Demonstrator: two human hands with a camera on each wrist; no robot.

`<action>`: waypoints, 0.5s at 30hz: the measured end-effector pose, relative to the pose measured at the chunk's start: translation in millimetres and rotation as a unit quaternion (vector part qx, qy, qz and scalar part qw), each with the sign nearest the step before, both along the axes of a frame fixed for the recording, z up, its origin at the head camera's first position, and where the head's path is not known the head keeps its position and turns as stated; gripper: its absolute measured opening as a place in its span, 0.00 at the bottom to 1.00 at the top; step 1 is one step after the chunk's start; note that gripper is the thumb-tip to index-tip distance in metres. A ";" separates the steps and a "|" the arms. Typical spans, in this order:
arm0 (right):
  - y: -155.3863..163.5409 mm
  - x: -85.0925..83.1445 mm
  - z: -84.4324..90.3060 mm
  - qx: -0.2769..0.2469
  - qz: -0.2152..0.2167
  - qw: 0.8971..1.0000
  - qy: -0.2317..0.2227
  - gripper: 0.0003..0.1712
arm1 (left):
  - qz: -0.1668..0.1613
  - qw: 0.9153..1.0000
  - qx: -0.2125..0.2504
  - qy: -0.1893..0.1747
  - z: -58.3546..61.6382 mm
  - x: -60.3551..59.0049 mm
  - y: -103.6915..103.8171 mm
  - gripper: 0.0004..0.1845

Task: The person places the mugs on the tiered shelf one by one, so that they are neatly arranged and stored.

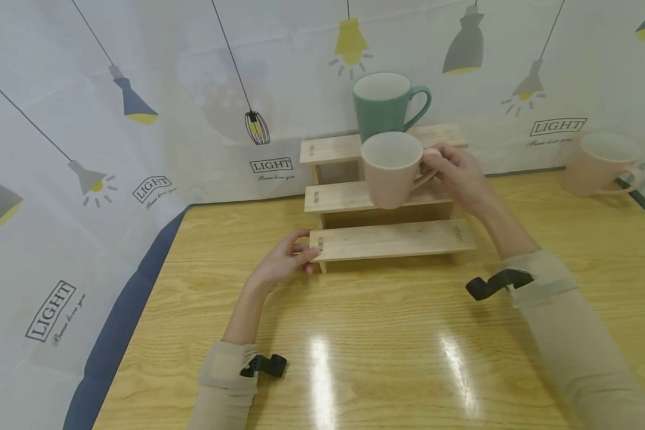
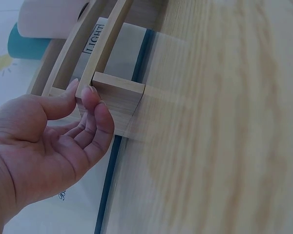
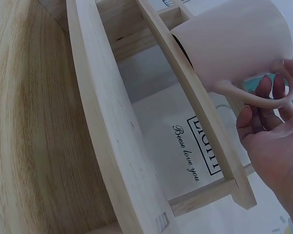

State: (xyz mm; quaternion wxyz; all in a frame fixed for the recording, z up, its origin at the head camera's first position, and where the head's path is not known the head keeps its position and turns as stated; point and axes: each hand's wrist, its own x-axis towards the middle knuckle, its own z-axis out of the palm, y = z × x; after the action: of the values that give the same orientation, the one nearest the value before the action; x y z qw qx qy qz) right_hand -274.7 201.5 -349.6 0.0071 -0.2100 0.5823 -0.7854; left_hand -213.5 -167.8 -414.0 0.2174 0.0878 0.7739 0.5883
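A three-step wooden shelf (image 1: 392, 239) stands on the table. On its top step sits a green mug (image 1: 388, 104). A pink mug (image 1: 391, 170) is at the middle step; whether it rests there or hovers just above I cannot tell. My right hand (image 1: 435, 164) grips this pink mug (image 3: 234, 44) by its handle (image 3: 256, 99), with the fingers (image 3: 269, 90) curled through the loop. My left hand (image 1: 307, 251) pinches the left end of the bottom step (image 2: 118, 97) between thumb and fingers (image 2: 95, 100).
A second pink mug (image 1: 596, 164) stands far right on the wooden table (image 1: 387, 346), near the back edge. A lamp-printed cloth (image 1: 140, 119) hangs behind and to the left of the table.
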 end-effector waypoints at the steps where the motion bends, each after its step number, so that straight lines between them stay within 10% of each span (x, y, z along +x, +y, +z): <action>1: 0.7 0.1 -0.2 0.002 0.001 1.000 0.002 0.07 | 0.001 1.000 0.000 -0.001 -0.1 0.0 0.1 0.36; 15: 28.4 1.9 -10.8 0.002 0.008 0.999 0.039 0.07 | 0.002 1.000 0.002 -0.002 -0.7 0.0 0.3 0.35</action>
State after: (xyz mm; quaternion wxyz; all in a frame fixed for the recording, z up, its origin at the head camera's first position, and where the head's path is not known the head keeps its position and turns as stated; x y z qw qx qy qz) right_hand -272.8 229.9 -360.4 -0.0088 -0.2449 0.5817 -0.7756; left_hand -213.5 -167.5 -414.7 0.2173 0.0857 0.7723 0.5907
